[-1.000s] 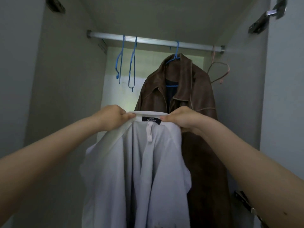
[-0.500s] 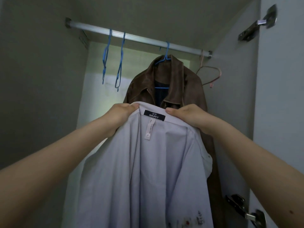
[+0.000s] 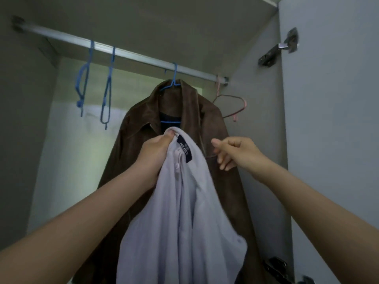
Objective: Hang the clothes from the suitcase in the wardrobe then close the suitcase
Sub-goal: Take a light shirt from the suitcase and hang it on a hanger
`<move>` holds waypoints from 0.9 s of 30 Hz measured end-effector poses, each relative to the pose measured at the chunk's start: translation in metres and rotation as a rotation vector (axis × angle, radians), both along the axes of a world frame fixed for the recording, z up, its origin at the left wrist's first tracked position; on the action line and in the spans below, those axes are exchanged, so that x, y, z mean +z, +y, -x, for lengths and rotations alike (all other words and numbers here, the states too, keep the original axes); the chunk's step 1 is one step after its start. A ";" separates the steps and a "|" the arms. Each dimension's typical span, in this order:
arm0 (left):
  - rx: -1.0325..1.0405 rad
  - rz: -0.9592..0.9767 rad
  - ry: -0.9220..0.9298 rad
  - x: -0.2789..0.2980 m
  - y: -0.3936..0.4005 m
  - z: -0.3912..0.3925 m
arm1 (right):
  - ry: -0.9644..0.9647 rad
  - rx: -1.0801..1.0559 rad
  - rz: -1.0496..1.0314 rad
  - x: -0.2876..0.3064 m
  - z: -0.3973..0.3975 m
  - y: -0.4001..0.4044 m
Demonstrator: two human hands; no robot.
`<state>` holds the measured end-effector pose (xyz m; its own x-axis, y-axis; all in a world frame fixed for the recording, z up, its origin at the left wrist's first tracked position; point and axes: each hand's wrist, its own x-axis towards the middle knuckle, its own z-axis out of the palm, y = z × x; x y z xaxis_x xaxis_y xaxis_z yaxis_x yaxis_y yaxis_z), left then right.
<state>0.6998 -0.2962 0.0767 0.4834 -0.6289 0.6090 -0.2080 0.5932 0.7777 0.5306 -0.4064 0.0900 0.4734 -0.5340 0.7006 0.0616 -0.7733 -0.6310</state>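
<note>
A pale lilac shirt (image 3: 184, 212) with a dark neck label hangs bunched from my left hand (image 3: 155, 152), which grips its collar. My right hand (image 3: 235, 152) is off the shirt, a little to its right, fingers loosely curled and holding nothing. Behind both hands a brown leather jacket (image 3: 178, 124) hangs on a blue hanger from the metal wardrobe rail (image 3: 127, 54). Two bare blue hangers (image 3: 96, 85) hang on the rail to the left. A bare pink hanger (image 3: 231, 103) hangs at the rail's right end. The suitcase is out of view.
The wardrobe's left wall (image 3: 22, 140) and right wall (image 3: 260, 119) close in the space. An open door (image 3: 332, 140) stands at the right with hinges at its top (image 3: 279, 48) and bottom (image 3: 276, 267).
My right hand has let go of the shirt collar and moved right. The shirt, spread between both hands before, now droops bunched from my left hand. The view has tilted upward.
</note>
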 end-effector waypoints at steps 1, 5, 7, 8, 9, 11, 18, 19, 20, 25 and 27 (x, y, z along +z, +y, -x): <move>-0.028 -0.028 -0.002 -0.004 -0.006 0.000 | -0.064 -0.031 -0.010 0.000 0.003 -0.004; -0.027 -0.122 -0.012 -0.021 -0.034 -0.001 | -0.288 -0.132 -0.053 0.010 0.014 -0.027; 0.000 -0.130 0.011 -0.021 -0.044 -0.002 | -0.415 -0.243 -0.030 0.026 0.015 -0.039; 0.017 -0.129 0.018 -0.020 -0.047 -0.003 | -0.464 -0.332 0.013 0.035 0.014 -0.045; 0.036 -0.120 0.025 -0.016 -0.052 -0.004 | -0.508 -0.425 0.064 0.045 0.013 -0.051; 0.071 -0.090 0.032 -0.007 -0.058 -0.004 | -0.575 -0.596 0.183 0.065 0.009 -0.060; 0.169 0.034 0.006 0.023 -0.066 -0.008 | -0.242 -0.857 0.464 0.128 -0.015 -0.082; 0.178 0.046 -0.006 0.025 -0.068 -0.010 | -0.177 -0.858 0.451 0.133 -0.019 -0.086; 0.188 0.054 -0.017 0.027 -0.069 -0.012 | -0.146 -0.819 0.403 0.139 -0.023 -0.090; 0.244 0.060 -0.047 0.027 -0.068 -0.028 | -0.186 -0.465 0.016 0.162 -0.035 -0.098; 0.278 0.060 -0.064 0.025 -0.066 -0.036 | -0.110 -0.368 -0.126 0.166 -0.038 -0.104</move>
